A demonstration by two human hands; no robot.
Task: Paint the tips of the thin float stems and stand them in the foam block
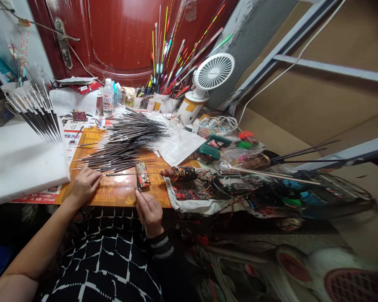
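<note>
My left hand (84,183) rests on the orange table (119,195), fingers curled round the end of a thin dark rod (126,173). The rod runs right across a small paint-smeared block (143,176) to a paint-covered holder (179,173). My right hand (149,212) sits at the table's front edge just below the block, closed in a pinch on a thin brush (144,224). Behind my left hand lies a fanned pile of several thin dark rods (126,138).
A white foam slab (22,163) with rods stuck in it stands at the left. A paint-stained cloth (195,195) lies right of the block. A small white fan (208,82), cups of coloured sticks (164,63), a water bottle (107,96) and papers crowd the back.
</note>
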